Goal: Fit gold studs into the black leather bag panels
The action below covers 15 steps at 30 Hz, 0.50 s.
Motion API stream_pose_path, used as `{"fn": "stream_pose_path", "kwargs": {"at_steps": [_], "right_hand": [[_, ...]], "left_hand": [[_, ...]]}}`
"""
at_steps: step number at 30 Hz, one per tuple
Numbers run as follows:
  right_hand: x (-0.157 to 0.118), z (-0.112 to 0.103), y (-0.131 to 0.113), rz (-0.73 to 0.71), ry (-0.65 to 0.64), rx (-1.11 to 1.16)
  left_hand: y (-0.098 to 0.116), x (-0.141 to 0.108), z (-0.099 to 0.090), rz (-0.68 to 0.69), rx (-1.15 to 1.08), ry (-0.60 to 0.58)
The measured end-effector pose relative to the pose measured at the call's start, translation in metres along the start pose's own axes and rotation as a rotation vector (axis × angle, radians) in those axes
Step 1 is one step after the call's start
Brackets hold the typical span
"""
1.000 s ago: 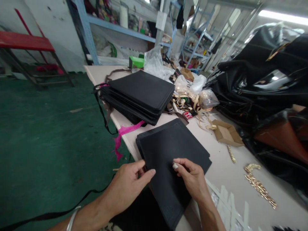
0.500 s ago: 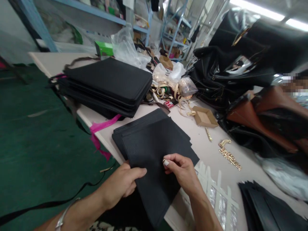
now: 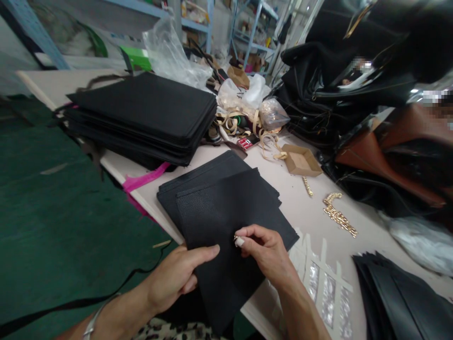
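My left hand (image 3: 180, 276) grips the near left edge of a black leather panel (image 3: 226, 212), thumb on top and fingers underneath. Over the panel's middle, my right hand (image 3: 264, 248) pinches a small gold metal piece (image 3: 236, 239) between thumb and forefinger. The held panel lies partly on a stack of similar black panels (image 3: 215, 167) at the table edge. Its near corner hangs past the edge.
A thick black stack (image 3: 141, 113) lies at the left, with a pink strip (image 3: 146, 178) below it. Gold chains (image 3: 338, 217), a cardboard tray (image 3: 300, 160), taped clear packets (image 3: 327, 288) and black pieces (image 3: 399, 293) sit to the right, near piled bags (image 3: 329, 94).
The view has shifted slightly. My right hand with the gold piece has moved a little left across the panel, closer to my left thumb. Both hands keep their hold.
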State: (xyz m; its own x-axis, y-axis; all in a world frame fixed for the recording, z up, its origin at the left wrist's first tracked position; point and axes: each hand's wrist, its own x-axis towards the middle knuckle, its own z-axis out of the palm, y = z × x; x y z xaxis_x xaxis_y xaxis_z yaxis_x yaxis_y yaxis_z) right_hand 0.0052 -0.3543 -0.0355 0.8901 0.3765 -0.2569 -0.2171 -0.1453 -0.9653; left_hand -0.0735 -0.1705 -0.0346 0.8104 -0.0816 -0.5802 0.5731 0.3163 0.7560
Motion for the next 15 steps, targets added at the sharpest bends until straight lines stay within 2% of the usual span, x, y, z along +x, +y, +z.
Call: {"fn": "stream_pose_path", "kwargs": {"at_steps": [7, 12, 15], "right_hand": [[-0.001, 0.001, 0.001, -0.034, -0.012, -0.061], [-0.006, 0.002, 0.002, 0.014, 0.011, -0.018], [-0.014, 0.002, -0.002, -0.055, 0.04, -0.067]], "left_hand": [[-0.002, -0.001, 0.001, -0.016, -0.007, 0.026], [-0.001, -0.004, 0.004, -0.008, 0.063, 0.04], [-0.006, -0.006, 0.005, -0.013, 0.105, 0.035]]}}
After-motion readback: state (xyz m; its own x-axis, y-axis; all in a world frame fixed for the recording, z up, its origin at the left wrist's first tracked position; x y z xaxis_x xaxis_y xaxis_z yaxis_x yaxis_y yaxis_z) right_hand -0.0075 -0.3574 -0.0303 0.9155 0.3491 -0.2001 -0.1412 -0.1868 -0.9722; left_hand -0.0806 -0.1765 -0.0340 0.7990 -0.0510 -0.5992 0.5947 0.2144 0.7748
